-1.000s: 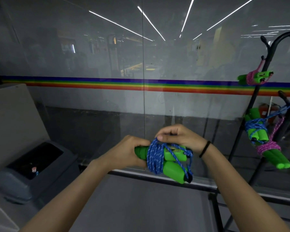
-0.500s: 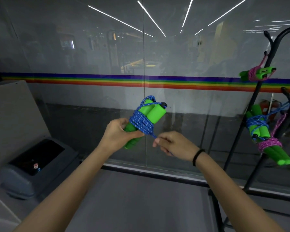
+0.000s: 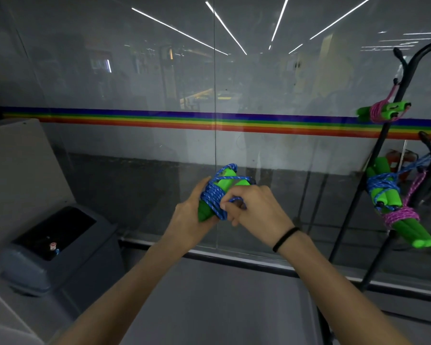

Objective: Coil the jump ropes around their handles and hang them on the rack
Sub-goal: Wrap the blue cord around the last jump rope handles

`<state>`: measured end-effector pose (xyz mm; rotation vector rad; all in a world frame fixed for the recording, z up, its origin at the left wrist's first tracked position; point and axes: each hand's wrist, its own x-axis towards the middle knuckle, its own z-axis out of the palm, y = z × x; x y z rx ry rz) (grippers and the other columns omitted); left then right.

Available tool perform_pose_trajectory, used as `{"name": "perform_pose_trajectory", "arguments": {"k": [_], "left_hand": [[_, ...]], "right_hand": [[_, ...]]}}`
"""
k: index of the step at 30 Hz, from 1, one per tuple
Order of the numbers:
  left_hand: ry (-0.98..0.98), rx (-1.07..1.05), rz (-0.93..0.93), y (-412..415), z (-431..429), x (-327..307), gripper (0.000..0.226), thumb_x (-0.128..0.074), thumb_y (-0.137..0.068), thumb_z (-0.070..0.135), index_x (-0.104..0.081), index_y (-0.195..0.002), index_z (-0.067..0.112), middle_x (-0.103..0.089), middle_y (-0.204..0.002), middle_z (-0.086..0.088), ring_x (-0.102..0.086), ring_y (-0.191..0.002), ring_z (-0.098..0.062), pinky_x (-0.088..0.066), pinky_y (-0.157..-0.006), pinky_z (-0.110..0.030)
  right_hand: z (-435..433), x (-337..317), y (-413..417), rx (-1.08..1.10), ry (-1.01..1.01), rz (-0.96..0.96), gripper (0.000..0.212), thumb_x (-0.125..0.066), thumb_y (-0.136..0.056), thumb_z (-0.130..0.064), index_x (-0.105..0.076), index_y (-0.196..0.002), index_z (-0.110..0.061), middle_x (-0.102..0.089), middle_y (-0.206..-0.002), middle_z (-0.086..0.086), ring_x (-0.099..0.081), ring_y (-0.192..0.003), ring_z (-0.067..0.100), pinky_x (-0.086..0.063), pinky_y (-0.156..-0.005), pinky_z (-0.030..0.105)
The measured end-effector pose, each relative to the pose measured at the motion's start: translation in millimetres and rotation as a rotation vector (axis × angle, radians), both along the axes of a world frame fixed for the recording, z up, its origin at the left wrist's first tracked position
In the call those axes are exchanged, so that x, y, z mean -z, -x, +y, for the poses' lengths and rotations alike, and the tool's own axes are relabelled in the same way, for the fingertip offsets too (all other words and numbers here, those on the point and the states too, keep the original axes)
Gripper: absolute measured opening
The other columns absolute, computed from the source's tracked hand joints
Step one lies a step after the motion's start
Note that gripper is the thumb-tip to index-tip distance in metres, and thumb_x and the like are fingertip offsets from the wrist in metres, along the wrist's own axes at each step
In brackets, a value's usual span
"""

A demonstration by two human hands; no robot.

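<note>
Head view, and both hands are up in front of the glass wall (image 3: 135, 83), working one bundle at about chest height. The left hand (image 3: 192, 215) grips the lower ends of the green handles (image 3: 228, 181), fingers wrapped round from behind, and the handles tilt up and to the right. The blue rope (image 3: 213, 197) sits coiled thick around the middle of them, with one loose turn over the upper tips. The right hand (image 3: 254, 212) comes in from the right, fingers curled, pinching a small loop of that blue rope just beside the coil. A black band (image 3: 285, 239) rings the right wrist.

Over on the right stands the black rack (image 3: 383, 135), well apart from the hands. Three bundles hang on it: a pink-wrapped bundle (image 3: 381, 112) up high, a blue-wrapped bundle (image 3: 381, 185) lower down, and just below that a second pink-wrapped pair (image 3: 406, 225) pointing down to the right.

A rainbow stripe (image 3: 135, 119) runs across the glass, and a grey bin (image 3: 52, 250) sits low on the left.
</note>
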<state>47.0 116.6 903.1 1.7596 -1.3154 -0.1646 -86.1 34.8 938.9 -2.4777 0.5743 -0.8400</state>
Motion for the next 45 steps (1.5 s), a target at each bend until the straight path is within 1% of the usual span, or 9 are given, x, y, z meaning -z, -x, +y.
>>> {"name": "perform_pose_trajectory", "arguments": {"k": [7, 11, 14, 18, 21, 25, 30, 35, 45], "left_hand": [[0.136, 0.186, 0.524, 27.8, 11.8, -14.7, 0.067, -0.061, -0.082, -0.004, -0.033, -0.133, 0.028, -0.063, -0.105, 0.004, -0.062, -0.084, 0.0, -0.052, -0.073, -0.017], [0.206, 0.225, 0.864, 42.0, 20.4, -37.3, 0.062, -0.065, -0.077, 0.027, -0.036, -0.132, 0.035, -0.068, -0.111, -0.002, -0.07, -0.089, -0.024, -0.054, -0.073, -0.036], [0.224, 0.192, 0.849, 47.8, 22.8, -46.6, 0.061, -0.06, -0.073, 0.042, -0.037, -0.129, 0.034, -0.071, -0.107, -0.003, -0.072, -0.082, -0.032, -0.057, -0.066, -0.035], [0.257, 0.152, 0.817, 49.2, 17.0, -49.0, 0.047, -0.06, -0.084, 0.027, -0.038, -0.126, 0.027, -0.074, -0.084, 0.004, -0.072, -0.07, -0.024, -0.059, -0.069, -0.04], [0.266, 0.156, 0.788, 50.3, 14.1, -48.9, 0.044, -0.058, -0.088, 0.02, -0.036, -0.127, 0.024, -0.072, -0.092, -0.005, -0.071, -0.07, -0.017, -0.059, -0.069, -0.037], [0.29, 0.141, 0.753, 49.4, 10.9, -45.9, 0.047, -0.058, -0.088, 0.017, -0.034, -0.129, 0.02, -0.066, -0.105, -0.009, -0.07, -0.073, -0.01, -0.06, -0.067, -0.03], [0.328, 0.154, 0.665, 51.8, 11.5, -42.3, 0.051, -0.059, -0.086, 0.004, -0.033, -0.128, 0.018, -0.062, -0.102, 0.004, -0.068, -0.078, 0.002, -0.055, -0.064, -0.017], [0.342, 0.131, 0.594, 51.8, 12.5, -38.5, 0.06, -0.066, -0.081, 0.002, -0.032, -0.123, 0.027, -0.065, -0.102, -0.002, -0.069, -0.083, -0.008, -0.059, -0.079, -0.033], [0.384, 0.086, 0.464, 47.5, 12.9, -39.3, 0.063, -0.066, -0.08, -0.003, -0.028, -0.12, 0.027, -0.062, -0.099, 0.003, -0.065, -0.084, -0.001, -0.055, -0.08, -0.024]], "right_hand": [[1.1, -6.2, -1.9, -0.098, -0.31, -0.442, 0.011, -0.065, -0.084, -0.015, -0.065, -0.074, -0.011, -0.068, -0.073, 0.009, -0.057, -0.058, 0.004, -0.049, -0.061, 0.026], [5.3, -21.7, 2.1, -0.196, -0.318, -0.597, 0.019, -0.049, -0.092, -0.017, -0.062, -0.078, -0.02, -0.053, -0.084, -0.003, -0.054, -0.068, -0.003, -0.041, -0.067, 0.011], [10.6, -29.2, 5.3, -0.347, -0.385, -0.663, 0.02, -0.039, -0.096, -0.008, -0.056, -0.086, -0.008, -0.056, -0.076, 0.001, -0.053, -0.058, -0.003, -0.041, -0.06, 0.008], [11.4, -31.0, 5.0, -0.314, -0.368, -0.645, 0.024, -0.035, -0.097, -0.013, -0.057, -0.102, -0.005, -0.051, -0.062, -0.016, -0.047, -0.057, 0.0, -0.038, -0.059, 0.011], [14.2, -33.1, 5.6, -0.236, -0.38, -0.512, 0.037, -0.039, -0.091, -0.032, -0.058, -0.118, -0.017, -0.066, -0.098, -0.017, -0.062, -0.088, 0.0, -0.05, -0.076, 0.019], [13.3, -32.7, 9.8, -0.155, -0.289, -0.335, 0.044, -0.033, -0.095, -0.036, -0.047, -0.134, -0.023, -0.052, -0.133, 0.001, -0.051, -0.119, 0.009, -0.041, -0.1, 0.024], [7.6, -34.6, 14.4, -0.039, 0.024, -0.303, 0.027, -0.053, -0.091, -0.013, -0.064, -0.116, -0.015, -0.057, -0.091, -0.003, -0.051, -0.077, -0.002, -0.037, -0.072, 0.002], [7.5, -29.1, 14.6, 0.1, 0.088, -0.43, 0.013, -0.066, -0.083, -0.018, -0.062, -0.095, -0.016, -0.065, -0.075, -0.006, -0.059, -0.061, 0.005, -0.048, -0.058, 0.013], [9.0, -14.9, 11.9, 0.056, 0.291, -0.447, 0.008, -0.066, -0.081, -0.014, -0.071, -0.082, -0.007, -0.068, -0.081, 0.004, -0.059, -0.072, 0.005, -0.047, -0.07, 0.009]]}}
